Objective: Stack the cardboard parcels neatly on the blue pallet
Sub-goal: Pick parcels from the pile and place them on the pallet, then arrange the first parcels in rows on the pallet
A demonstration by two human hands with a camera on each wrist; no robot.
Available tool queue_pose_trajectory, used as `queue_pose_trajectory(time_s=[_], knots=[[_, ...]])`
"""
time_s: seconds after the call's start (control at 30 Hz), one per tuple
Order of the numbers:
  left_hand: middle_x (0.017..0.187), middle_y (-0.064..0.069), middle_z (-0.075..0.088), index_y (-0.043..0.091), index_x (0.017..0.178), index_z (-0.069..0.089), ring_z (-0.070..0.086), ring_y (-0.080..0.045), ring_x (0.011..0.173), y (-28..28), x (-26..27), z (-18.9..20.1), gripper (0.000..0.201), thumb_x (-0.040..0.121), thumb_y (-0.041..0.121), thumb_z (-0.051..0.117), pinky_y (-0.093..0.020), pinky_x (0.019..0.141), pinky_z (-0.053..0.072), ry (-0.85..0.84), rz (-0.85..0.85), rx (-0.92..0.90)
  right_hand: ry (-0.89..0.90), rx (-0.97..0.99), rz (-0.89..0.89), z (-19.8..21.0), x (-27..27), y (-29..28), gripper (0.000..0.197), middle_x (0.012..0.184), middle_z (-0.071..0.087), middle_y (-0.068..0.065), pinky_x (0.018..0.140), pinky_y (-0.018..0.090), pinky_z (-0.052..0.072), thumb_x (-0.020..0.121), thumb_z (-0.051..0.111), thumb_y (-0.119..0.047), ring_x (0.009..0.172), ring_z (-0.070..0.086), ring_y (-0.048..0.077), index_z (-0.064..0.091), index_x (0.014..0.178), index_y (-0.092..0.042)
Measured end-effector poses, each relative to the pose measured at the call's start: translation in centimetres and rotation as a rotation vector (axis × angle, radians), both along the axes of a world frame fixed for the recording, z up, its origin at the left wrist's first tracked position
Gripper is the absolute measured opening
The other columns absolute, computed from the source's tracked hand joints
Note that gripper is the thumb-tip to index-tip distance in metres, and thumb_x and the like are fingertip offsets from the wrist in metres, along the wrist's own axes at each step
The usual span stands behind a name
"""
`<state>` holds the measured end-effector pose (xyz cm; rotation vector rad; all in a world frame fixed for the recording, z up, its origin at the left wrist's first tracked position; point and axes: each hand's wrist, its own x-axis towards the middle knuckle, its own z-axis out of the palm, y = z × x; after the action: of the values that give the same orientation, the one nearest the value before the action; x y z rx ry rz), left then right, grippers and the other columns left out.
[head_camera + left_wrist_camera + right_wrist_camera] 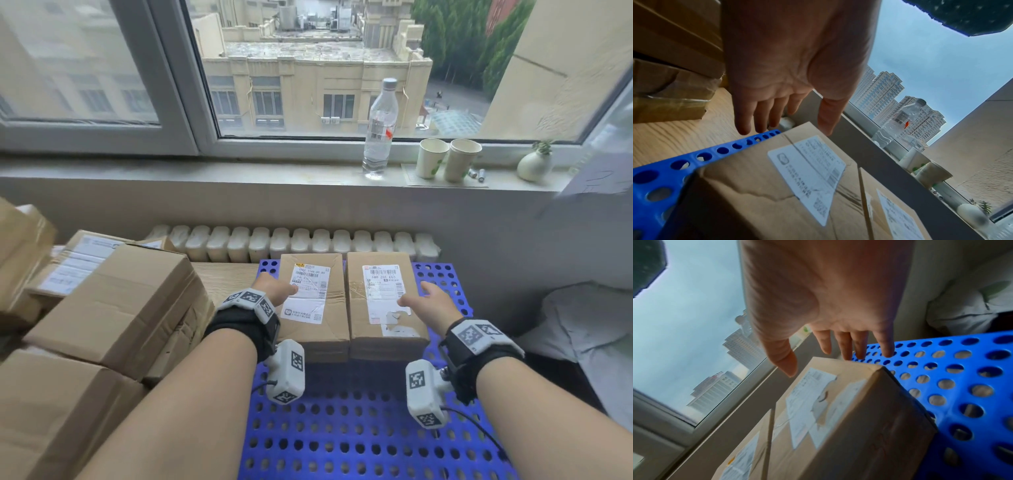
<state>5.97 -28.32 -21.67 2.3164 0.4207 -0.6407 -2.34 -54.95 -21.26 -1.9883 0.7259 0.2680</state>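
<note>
Two cardboard parcels with white shipping labels sit side by side at the far end of the blue perforated pallet [359, 428]: the left parcel [334, 325] and the right parcel [358, 305]. My left hand [275, 291] hovers over the left parcel's outer edge [756, 186], fingers straight, thumb spread above the top. My right hand [428, 299] hovers over the right parcel's outer edge [859, 418] the same way. Neither hand visibly touches its parcel. The pallet rim shows beside each parcel [653, 178] [962, 386].
Several more cardboard parcels [113, 308] are piled on the wooden table [226, 277] to the left. A radiator [291, 241] runs behind the pallet. The windowsill holds a water bottle [380, 130], two paper cups [447, 159] and a small vase [534, 164]. White bedding [582, 329] lies at the right.
</note>
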Motion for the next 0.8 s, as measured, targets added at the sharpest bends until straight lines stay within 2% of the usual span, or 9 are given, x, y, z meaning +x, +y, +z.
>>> queue_pose_trajectory(time_s=[0.1,0.2,0.27,0.37,0.43,0.57,0.67,0.73,0.8], knots=[[0.112,-0.006,0.054,0.007,0.127,0.048,0.048,-0.018,0.093,0.4,-1.5,2.0,0.041,0.093,0.029,0.059,-0.024,0.06,0.04,-0.03,-0.047,0.021,-0.029,-0.09,0.055,1.2,0.1,0.8,0.064,0.146,0.045,0.011,0.106,0.041,0.039,0.088,0.064,-0.02,0.127,0.048,0.026,0.038,0.147,-0.012],[0.104,-0.001,0.052,0.013,0.107,0.055,0.049,-0.015,0.091,1.4,-2.6,3.7,0.02,0.092,0.024,0.06,-0.017,0.052,0.034,-0.056,-0.075,0.055,-0.091,-0.211,0.122,2.7,0.3,2.1,0.049,0.137,0.055,0.008,0.096,0.036,0.043,0.09,0.06,-0.022,0.117,0.054,0.024,0.051,0.137,-0.014],[0.105,-0.001,0.051,0.016,0.108,0.055,0.049,-0.015,0.094,2.4,-3.5,5.2,0.017,0.094,0.023,0.06,-0.018,0.056,0.037,-0.087,-0.077,0.058,-0.14,-0.261,0.159,3.5,0.3,3.3,0.038,0.128,0.062,0.005,0.087,0.03,0.042,0.09,0.057,-0.022,0.109,0.057,0.021,0.06,0.128,-0.016],[0.115,-0.006,0.056,0.013,0.117,0.059,0.055,-0.019,0.108,4.2,-5.1,7.6,0.024,0.096,0.022,0.058,-0.023,0.079,0.044,-0.136,-0.076,0.076,-0.202,-0.264,0.194,4.4,0.4,5.4,0.027,0.117,0.069,0.003,0.087,0.028,0.043,0.089,0.058,-0.019,0.103,0.058,0.018,0.07,0.112,-0.015],[0.119,-0.006,0.059,0.009,0.116,0.062,0.056,-0.021,0.111,5.8,-6.1,8.9,0.025,0.094,0.021,0.059,-0.027,0.091,0.044,-0.161,-0.069,0.065,-0.232,-0.251,0.207,5.3,0.3,7.2,0.022,0.11,0.071,0.004,0.083,0.026,0.042,0.088,0.058,-0.018,0.101,0.06,0.02,0.073,0.104,-0.016],[0.13,-0.006,0.061,0.006,0.126,0.062,0.056,-0.022,0.119,9.7,-7.7,10.9,0.038,0.091,0.023,0.063,-0.029,0.097,0.043,-0.237,-0.045,0.059,-0.275,-0.21,0.267,7.0,0.1,12.1,0.02,0.092,0.071,0.001,0.079,0.032,0.052,0.087,0.057,-0.016,0.092,0.065,0.021,0.074,0.097,-0.016],[0.13,-0.008,0.06,0.005,0.124,0.064,0.055,-0.023,0.121,12.9,-8.9,12.2,0.035,0.093,0.02,0.057,-0.028,0.096,0.043,-0.283,-0.05,0.064,-0.285,-0.188,0.305,7.7,-0.5,16.6,0.016,0.086,0.072,0.0,0.084,0.042,0.057,0.085,0.058,-0.016,0.089,0.067,0.021,0.07,0.079,-0.024],[0.131,-0.006,0.06,0.007,0.126,0.063,0.055,-0.023,0.121,15.5,-9.6,13.0,0.035,0.094,0.02,0.056,-0.027,0.089,0.045,-0.289,-0.044,0.061,-0.286,-0.171,0.319,7.9,-0.8,19.7,0.018,0.08,0.072,0.001,0.083,0.041,0.057,0.083,0.057,-0.016,0.084,0.067,0.021,0.068,0.071,-0.024],[0.135,-0.008,0.056,0.008,0.13,0.059,0.052,-0.026,0.123,18.3,-10.2,13.7,0.038,0.094,0.02,0.057,-0.03,0.091,0.046,-0.293,-0.038,0.053,-0.269,-0.15,0.332,8.2,-1.4,22.9,0.018,0.077,0.072,0.003,0.078,0.037,0.057,0.083,0.057,-0.014,0.08,0.068,0.021,0.071,0.074,-0.022]])
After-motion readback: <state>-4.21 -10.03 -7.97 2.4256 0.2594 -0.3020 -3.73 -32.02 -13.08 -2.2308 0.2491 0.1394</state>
